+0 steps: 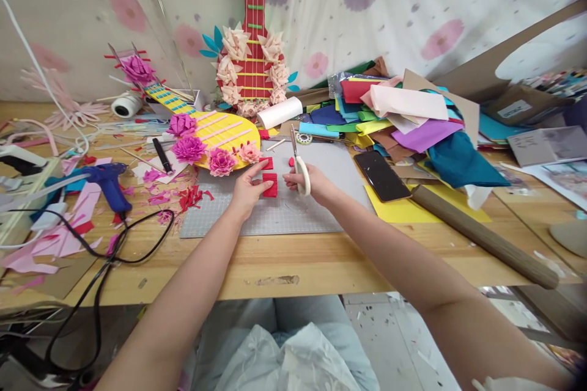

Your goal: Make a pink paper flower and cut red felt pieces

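Note:
My left hand (pixel 247 188) rests on the grey cutting mat (pixel 321 220) and pinches a small red paper piece (pixel 270 185) between thumb and fingers. My right hand (pixel 312 184) is closed round the white handles of a pair of scissors (pixel 298 165), whose blades point away from me. Two more small red paper bits (pixel 266 163) lie just beyond the hands on the mat. Both hands sit close together near the mat's middle.
A yellow paper guitar with pink flowers (pixel 215 137) lies behind left; a red one (pixel 251 55) leans on the wall. A blue glue gun (pixel 107 182) with black cable is left. A black phone (pixel 381 175), coloured paper pile (pixel 394 116) and cardboard tube (pixel 481 235) are right.

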`<control>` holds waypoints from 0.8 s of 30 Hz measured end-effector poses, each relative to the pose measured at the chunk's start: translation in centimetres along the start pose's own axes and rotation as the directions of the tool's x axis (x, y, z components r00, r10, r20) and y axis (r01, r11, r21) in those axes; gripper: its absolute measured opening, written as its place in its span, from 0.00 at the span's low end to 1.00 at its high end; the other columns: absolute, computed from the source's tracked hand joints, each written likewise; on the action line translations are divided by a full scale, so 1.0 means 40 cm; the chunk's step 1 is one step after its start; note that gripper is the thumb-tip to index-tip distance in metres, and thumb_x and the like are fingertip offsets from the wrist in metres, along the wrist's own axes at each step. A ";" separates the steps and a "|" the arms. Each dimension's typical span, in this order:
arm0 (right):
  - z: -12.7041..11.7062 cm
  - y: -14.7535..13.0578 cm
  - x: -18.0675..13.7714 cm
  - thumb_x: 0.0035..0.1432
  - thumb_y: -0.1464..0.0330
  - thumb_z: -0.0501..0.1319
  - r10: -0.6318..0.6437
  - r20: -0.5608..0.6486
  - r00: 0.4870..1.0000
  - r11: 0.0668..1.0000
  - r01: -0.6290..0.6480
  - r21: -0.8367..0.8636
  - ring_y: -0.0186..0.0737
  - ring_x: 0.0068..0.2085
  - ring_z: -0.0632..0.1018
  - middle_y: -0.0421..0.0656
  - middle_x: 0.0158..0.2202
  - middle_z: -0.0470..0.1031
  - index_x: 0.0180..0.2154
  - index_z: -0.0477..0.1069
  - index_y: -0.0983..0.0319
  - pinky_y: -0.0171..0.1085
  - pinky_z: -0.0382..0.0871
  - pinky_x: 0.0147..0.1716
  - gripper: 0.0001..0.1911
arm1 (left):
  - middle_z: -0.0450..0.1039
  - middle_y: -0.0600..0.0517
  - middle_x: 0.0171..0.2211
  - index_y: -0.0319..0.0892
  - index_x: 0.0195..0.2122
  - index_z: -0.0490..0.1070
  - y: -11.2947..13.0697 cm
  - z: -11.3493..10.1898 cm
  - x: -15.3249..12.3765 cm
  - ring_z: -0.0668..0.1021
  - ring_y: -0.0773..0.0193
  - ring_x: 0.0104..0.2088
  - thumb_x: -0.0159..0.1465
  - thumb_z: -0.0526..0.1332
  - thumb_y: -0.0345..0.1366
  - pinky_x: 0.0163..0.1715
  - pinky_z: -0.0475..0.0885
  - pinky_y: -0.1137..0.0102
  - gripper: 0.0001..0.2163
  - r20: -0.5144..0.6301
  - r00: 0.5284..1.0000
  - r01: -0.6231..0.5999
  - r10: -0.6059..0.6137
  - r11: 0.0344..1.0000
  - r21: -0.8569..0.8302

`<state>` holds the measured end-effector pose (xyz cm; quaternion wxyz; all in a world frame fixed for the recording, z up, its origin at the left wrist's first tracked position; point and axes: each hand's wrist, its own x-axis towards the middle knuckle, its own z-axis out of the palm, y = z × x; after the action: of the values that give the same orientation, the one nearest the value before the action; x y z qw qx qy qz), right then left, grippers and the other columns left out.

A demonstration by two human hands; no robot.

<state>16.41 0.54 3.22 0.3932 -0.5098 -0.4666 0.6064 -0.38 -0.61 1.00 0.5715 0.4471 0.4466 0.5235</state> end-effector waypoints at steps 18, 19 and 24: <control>0.059 -0.033 0.065 0.39 0.80 0.65 0.050 -0.135 0.990 0.991 -0.033 0.128 0.29 0.21 0.73 0.34 0.18 0.68 0.28 0.59 0.63 0.30 0.70 0.25 0.17 | 0.71 0.51 0.49 0.47 0.48 0.73 -0.008 -0.001 -0.002 0.70 0.75 0.26 0.42 0.68 0.31 0.28 0.68 0.74 0.28 0.093 0.993 0.066 -0.067 0.998 0.011; 0.058 -0.035 0.065 0.40 0.81 0.65 0.053 -0.138 0.989 0.993 -0.037 0.115 0.29 0.21 0.72 0.33 0.18 0.68 0.28 0.59 0.63 0.31 0.70 0.25 0.17 | 0.71 0.51 0.48 0.46 0.48 0.73 -0.007 -0.002 -0.002 0.71 0.74 0.26 0.42 0.68 0.31 0.28 0.68 0.74 0.28 0.098 0.993 0.070 -0.071 0.997 0.011; 0.028 -0.037 0.065 0.40 0.80 0.65 0.100 -0.169 0.981 0.989 -0.116 -0.091 0.30 0.19 0.70 0.34 0.16 0.66 0.26 0.60 0.63 0.31 0.66 0.22 0.15 | 0.75 0.51 0.38 0.43 0.48 0.72 0.002 -0.010 -0.001 0.72 0.71 0.25 0.41 0.69 0.30 0.28 0.69 0.73 0.29 0.063 0.994 0.093 -0.094 0.995 0.020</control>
<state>14.85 3.22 4.05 0.3706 -0.6016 -0.4342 0.5588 -0.77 -0.64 0.99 0.6054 0.4471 0.4531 0.4778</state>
